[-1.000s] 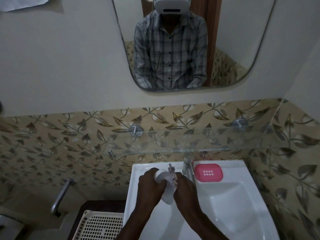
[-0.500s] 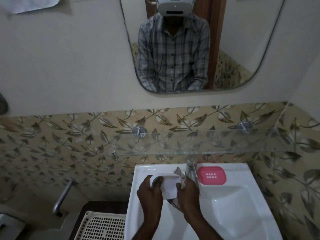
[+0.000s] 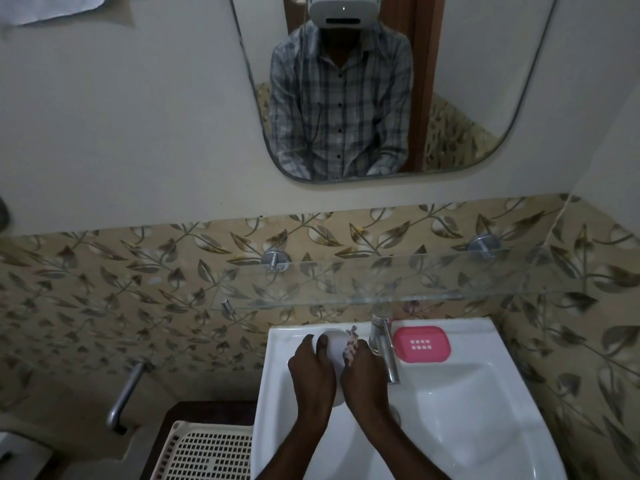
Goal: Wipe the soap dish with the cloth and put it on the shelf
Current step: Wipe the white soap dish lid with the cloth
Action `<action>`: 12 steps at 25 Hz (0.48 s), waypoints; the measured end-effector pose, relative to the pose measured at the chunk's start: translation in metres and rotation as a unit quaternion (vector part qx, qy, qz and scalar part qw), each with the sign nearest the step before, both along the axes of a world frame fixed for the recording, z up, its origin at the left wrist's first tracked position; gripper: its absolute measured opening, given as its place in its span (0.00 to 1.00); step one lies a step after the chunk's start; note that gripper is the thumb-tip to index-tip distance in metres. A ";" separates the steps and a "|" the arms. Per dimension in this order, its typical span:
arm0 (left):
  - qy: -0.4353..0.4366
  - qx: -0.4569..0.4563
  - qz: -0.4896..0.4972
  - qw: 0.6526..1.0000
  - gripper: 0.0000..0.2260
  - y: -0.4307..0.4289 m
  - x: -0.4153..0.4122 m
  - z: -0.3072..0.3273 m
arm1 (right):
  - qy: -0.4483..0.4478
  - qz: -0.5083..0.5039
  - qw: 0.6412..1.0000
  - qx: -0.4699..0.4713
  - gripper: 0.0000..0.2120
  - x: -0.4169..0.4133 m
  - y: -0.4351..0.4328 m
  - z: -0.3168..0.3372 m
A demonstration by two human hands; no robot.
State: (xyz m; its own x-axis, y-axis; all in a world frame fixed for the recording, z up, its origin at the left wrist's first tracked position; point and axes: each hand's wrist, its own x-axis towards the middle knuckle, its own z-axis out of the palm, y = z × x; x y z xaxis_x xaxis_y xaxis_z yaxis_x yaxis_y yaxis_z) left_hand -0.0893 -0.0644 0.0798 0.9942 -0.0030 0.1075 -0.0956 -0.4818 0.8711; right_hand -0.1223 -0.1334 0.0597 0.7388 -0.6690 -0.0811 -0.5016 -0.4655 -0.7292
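Over the left part of the white basin (image 3: pixel 450 410), my left hand (image 3: pixel 311 372) grips a white soap dish part (image 3: pixel 334 344), held upright on its long edge. My right hand (image 3: pixel 363 372) presses a small patterned cloth (image 3: pixel 350 344) against the dish's right side; most of the cloth is hidden in my fingers. A pink slotted soap dish part (image 3: pixel 421 344) lies flat on the basin ledge, right of the tap. The glass shelf (image 3: pixel 398 282) runs along the leaf-patterned tiles above the basin and holds nothing.
A chrome tap (image 3: pixel 384 344) stands just right of my right hand. A white perforated basket (image 3: pixel 207 452) sits below left of the basin, near a metal pipe handle (image 3: pixel 124 393). A mirror (image 3: pixel 374 84) hangs above and reflects a person in a checked shirt.
Both hands and the white dish shifted slightly; the dish turned from lying across my hands to standing on its long edge, the cloth staying at its right side.
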 end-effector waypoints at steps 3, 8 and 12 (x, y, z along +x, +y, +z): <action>0.082 -0.078 0.082 0.990 0.14 -0.001 0.011 -0.011 | -0.001 -0.046 0.996 0.075 0.11 -0.008 0.016 -0.016; 0.249 -0.185 0.043 0.950 0.27 -0.002 0.001 -0.022 | -0.046 -0.133 0.978 0.153 0.10 -0.004 0.007 -0.010; 0.329 -0.256 0.038 0.908 0.42 -0.007 -0.004 -0.009 | -0.021 -0.037 0.997 0.059 0.12 -0.011 0.009 -0.013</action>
State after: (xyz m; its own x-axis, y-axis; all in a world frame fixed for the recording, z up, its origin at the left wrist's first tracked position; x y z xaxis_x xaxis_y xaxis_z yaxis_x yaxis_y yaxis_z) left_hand -0.0931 -0.0710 0.0704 0.8395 -0.0491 -0.5412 0.5426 0.0200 0.8398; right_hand -0.1336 -0.1242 0.0472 0.6926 -0.7090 -0.1330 -0.4996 -0.3385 -0.7973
